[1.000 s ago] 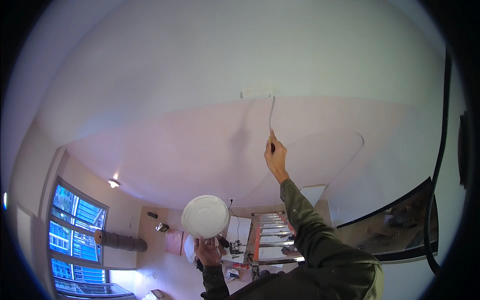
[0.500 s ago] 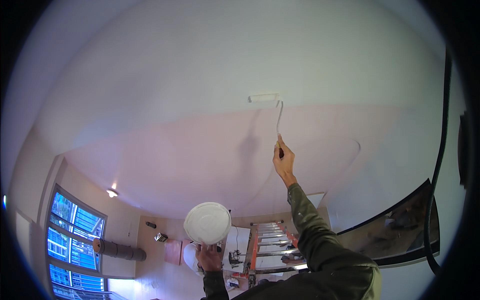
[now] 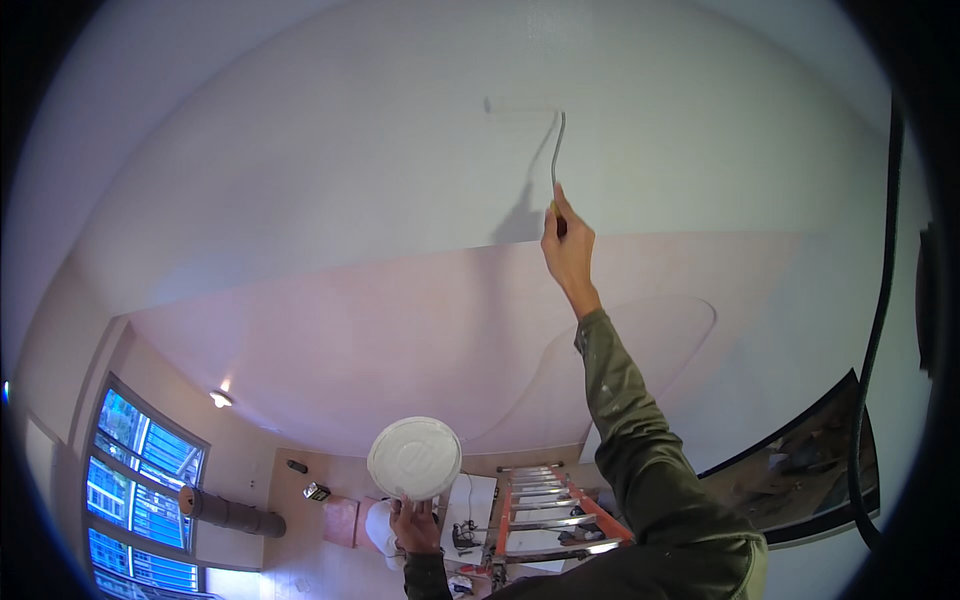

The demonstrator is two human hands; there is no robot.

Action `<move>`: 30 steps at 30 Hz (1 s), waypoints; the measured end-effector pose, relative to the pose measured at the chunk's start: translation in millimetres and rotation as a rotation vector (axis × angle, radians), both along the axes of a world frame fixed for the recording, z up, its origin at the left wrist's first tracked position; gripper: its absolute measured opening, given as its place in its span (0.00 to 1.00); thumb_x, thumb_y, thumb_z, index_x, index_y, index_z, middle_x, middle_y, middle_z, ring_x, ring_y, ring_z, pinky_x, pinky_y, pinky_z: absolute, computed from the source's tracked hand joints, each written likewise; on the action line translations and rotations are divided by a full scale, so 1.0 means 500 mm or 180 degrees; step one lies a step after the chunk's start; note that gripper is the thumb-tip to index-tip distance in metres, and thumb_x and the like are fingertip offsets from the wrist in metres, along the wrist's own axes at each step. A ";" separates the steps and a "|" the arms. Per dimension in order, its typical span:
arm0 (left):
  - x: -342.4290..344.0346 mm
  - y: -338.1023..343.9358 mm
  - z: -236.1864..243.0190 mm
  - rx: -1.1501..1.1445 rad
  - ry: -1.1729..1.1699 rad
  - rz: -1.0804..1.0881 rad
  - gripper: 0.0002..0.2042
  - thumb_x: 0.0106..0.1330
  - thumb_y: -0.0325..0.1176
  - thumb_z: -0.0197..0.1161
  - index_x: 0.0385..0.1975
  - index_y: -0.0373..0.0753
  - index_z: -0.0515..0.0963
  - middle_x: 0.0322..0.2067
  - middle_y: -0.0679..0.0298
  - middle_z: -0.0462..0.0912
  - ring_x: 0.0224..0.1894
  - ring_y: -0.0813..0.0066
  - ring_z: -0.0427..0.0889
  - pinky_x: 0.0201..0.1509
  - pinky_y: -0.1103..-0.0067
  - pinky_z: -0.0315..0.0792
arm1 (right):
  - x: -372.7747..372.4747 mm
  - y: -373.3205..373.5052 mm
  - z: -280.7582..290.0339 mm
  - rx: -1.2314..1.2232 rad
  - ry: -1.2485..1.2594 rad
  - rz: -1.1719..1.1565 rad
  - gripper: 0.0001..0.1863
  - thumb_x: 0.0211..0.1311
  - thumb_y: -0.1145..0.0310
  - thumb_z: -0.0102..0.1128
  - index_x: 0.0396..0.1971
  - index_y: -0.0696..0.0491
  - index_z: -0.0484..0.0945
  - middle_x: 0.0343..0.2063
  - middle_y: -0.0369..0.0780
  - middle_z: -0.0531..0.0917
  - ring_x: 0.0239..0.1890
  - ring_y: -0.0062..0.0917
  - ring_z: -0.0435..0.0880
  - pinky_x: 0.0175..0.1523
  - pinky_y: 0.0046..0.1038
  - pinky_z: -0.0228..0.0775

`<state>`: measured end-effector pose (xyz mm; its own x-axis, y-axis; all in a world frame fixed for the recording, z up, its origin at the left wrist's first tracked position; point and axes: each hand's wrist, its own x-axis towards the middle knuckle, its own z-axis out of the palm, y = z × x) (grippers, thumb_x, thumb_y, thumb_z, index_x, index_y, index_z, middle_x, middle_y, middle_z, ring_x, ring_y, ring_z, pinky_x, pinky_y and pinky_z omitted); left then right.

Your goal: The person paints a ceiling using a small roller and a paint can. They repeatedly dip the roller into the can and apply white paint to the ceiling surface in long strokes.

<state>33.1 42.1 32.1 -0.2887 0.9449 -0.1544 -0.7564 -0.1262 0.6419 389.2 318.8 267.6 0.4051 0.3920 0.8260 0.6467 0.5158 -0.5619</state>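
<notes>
The paint roller point(image 3: 522, 103) was pressed flat against the ceiling point(image 3: 330, 200), up near the top of the view, in the pale band beyond the edge where the surface turned pinkish; its bent wire frame ran down to a handle that was clenched in the right hand point(image 3: 567, 245), the arm in its olive sleeve point(image 3: 640, 440) being stretched almost to full reach; the white bucket point(image 3: 414, 458) was gripped from below by the left hand point(image 3: 415, 522), only its round underside being shown, so how full it was could not be told. Several risks were judged from this: with the arm so far extended, pressure on the roller could be lost and a thin or streaked patch left on the ceiling; paint could be dripped from an overloaded sleeve down the frame onto the hand and cuff; the bucket, held on fingers alone and unwatched while the gaze was turned upward, could be tipped and its contents spilled. Both hands being occupied, no hold was kept on the orange ladder point(image 3: 545, 510) seen below, and balance could be lost by leaning further; things scattered on the floor point(image 3: 330, 560) beside the window point(image 3: 140, 480) could be splashed.
</notes>
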 end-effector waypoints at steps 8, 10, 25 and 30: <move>0.009 0.001 0.022 -0.0072 -0.0130 -0.0025 0.19 0.69 0.27 0.58 0.59 0.37 0.68 0.55 0.54 0.76 0.55 0.55 0.79 0.59 0.62 0.77 | 0.035 0.045 0.243 0.0266 -0.0094 -0.0094 0.23 0.67 0.71 0.55 0.62 0.55 0.74 0.20 0.38 0.78 0.21 0.17 0.73 0.32 0.22 0.70; 0.008 0.004 0.017 -0.0039 -0.0103 0.0008 0.19 0.69 0.27 0.58 0.59 0.37 0.68 0.55 0.53 0.76 0.55 0.55 0.79 0.59 0.62 0.77 | 0.042 0.055 0.290 0.0375 -0.0150 -0.0121 0.24 0.66 0.70 0.56 0.62 0.55 0.74 0.21 0.38 0.80 0.22 0.17 0.75 0.33 0.23 0.71; 0.008 0.000 0.007 -0.0093 -0.0123 0.0079 0.19 0.69 0.27 0.59 0.59 0.35 0.68 0.55 0.53 0.77 0.55 0.57 0.79 0.61 0.64 0.76 | 0.046 0.048 0.363 0.0190 -0.0093 -0.0082 0.24 0.66 0.67 0.55 0.63 0.53 0.74 0.22 0.40 0.83 0.22 0.19 0.77 0.34 0.26 0.72; 0.010 0.004 -0.001 -0.0064 -0.0097 0.0046 0.19 0.70 0.27 0.58 0.59 0.35 0.68 0.55 0.54 0.77 0.55 0.57 0.79 0.60 0.64 0.76 | 0.056 0.040 0.279 0.0272 -0.0156 -0.0074 0.24 0.67 0.69 0.55 0.62 0.55 0.74 0.21 0.39 0.79 0.21 0.17 0.73 0.32 0.25 0.70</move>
<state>37.9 43.9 31.6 -0.2972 0.9373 -0.1823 -0.7738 -0.1246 0.6210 417.3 338.6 407.2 0.3716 0.3101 0.8751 0.6846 0.5451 -0.4839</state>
